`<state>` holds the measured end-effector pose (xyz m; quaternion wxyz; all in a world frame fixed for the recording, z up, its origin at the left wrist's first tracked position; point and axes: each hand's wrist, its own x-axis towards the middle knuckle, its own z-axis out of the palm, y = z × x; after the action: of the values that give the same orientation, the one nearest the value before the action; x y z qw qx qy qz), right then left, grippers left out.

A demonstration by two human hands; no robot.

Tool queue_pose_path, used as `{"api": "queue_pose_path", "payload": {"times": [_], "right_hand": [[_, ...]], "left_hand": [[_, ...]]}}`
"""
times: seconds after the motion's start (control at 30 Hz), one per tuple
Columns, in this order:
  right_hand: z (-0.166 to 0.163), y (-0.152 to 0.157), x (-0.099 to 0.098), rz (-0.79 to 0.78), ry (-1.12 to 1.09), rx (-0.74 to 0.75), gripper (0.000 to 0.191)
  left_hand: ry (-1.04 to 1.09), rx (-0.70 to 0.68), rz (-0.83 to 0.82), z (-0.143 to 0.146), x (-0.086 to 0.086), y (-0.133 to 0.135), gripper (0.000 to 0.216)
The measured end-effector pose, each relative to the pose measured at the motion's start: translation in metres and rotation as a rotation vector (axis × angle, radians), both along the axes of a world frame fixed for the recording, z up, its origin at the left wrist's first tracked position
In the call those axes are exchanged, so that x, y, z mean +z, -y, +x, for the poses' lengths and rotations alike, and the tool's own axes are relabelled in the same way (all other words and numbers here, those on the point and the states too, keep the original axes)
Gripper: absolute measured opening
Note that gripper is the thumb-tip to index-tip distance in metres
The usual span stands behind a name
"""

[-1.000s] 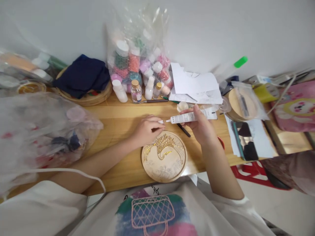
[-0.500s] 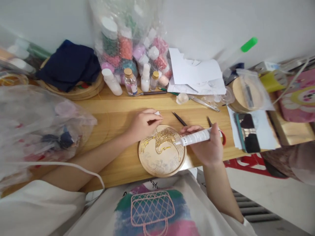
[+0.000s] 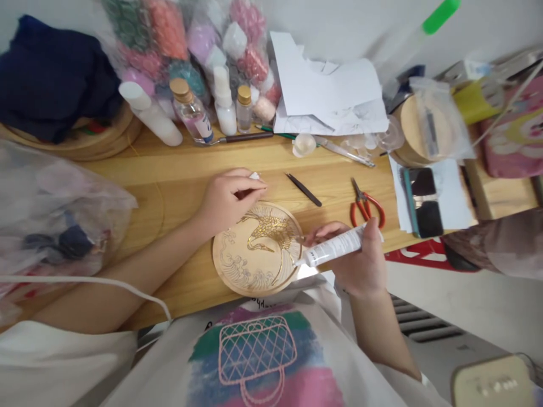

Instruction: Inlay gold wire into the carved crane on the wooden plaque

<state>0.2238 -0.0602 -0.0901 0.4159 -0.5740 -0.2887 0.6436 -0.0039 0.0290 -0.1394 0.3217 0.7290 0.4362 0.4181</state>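
A small white cap (image 3: 254,176) is pinched between the thumb and fingers of my left hand (image 3: 229,198), which is closed at the upper left edge of a round wooden plaque (image 3: 237,261). A crane in gold wire and drawn wave lines cover the plaque's face. My right hand (image 3: 362,268) grips a white glue tube (image 3: 335,247), laid slantwise across the palm. Its narrow nozzle points left, at the plaque's right edge; whether it touches is unclear. Black tweezers (image 3: 304,190) and red-handled pliers (image 3: 367,209) lie beyond my right hand.
Along the back stand small bottles (image 3: 190,110), bagged jars (image 3: 167,28) and white papers (image 3: 326,102). A plastic bag (image 3: 63,220) and a white cable (image 3: 85,279) are at left. On the right lie a phone (image 3: 424,200) and a wooden round (image 3: 409,133).
The view has shifted, and the plaque looks turned somewhat clockwise. Against it, the tube's nozzle now sits nearer the right rim. More of the pliers shows. Both hands keep their hold.
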Motion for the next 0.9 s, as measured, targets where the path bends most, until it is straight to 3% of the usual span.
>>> {"api": "queue_pose_path", "payload": {"times": [0.13,0.27,0.43,0.67,0.9], "right_hand": [[0.004,-0.021,0.005,0.091,0.146,-0.102,0.069],[-0.003,-0.042,0.007,0.299,0.431,-0.134,0.055],[-0.021,-0.056,-0.005,0.458,0.577,-0.145,0.05],[-0.024,-0.061,-0.019,0.439,0.542,-0.271,0.049],[-0.021,-0.058,-0.019,0.437,0.573,-0.183,0.048]], "left_hand": [[0.002,-0.008,0.015,0.0,-0.001,0.0,0.01],[-0.018,-0.025,0.024,0.0,0.0,-0.001,0.01],[-0.047,-0.096,0.045,-0.001,-0.001,-0.002,0.01],[-0.111,-0.143,0.08,-0.002,-0.005,-0.002,0.017],[-0.193,-0.226,0.137,-0.003,-0.005,-0.006,0.016]]}}
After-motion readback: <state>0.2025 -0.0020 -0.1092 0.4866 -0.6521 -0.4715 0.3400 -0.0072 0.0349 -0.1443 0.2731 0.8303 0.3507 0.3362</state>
